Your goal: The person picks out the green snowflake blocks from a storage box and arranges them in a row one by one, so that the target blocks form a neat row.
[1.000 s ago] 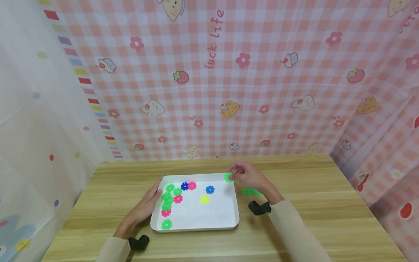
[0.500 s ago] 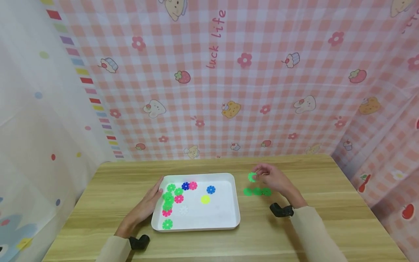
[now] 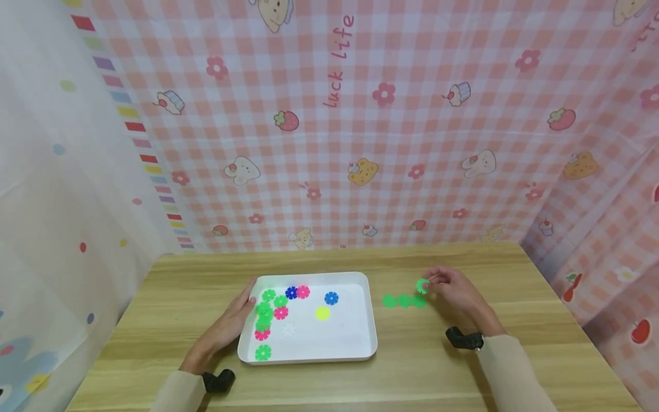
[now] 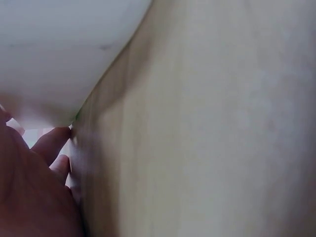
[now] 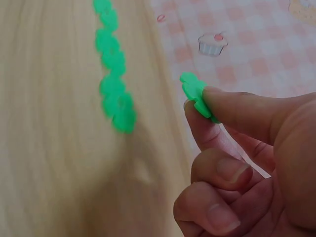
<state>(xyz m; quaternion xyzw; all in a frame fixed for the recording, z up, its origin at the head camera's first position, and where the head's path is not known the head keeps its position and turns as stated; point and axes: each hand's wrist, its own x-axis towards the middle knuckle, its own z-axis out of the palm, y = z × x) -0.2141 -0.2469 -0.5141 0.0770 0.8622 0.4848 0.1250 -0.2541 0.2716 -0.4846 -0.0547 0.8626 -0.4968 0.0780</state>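
Between thumb and index finger, my right hand (image 3: 453,289) pinches a green snowflake disc (image 5: 195,94), held up above the table. Just below it in the head view, a row of green snowflake discs (image 3: 404,301) lies on the wood, right of the tray. My left hand (image 3: 233,319) holds the left side of the white tray (image 3: 340,346), thumb at the rim and fingers along the outer wall. Inside the tray, green discs (image 3: 265,312) crowd the left side. Pink discs (image 3: 281,313), a dark blue disc (image 3: 291,293) and a white disc (image 3: 289,330) lie close by.
A lighter blue disc (image 3: 332,298) and a yellow disc (image 3: 322,313) lie farther right in the tray. The wooden table (image 3: 463,377) ends at a checked cloth (image 3: 329,143) behind. Cloth also hangs on both sides.
My right hand has carried the green disc from above the tray's back right corner rightward, to over the right end of the row. The left hand has stayed at the tray.
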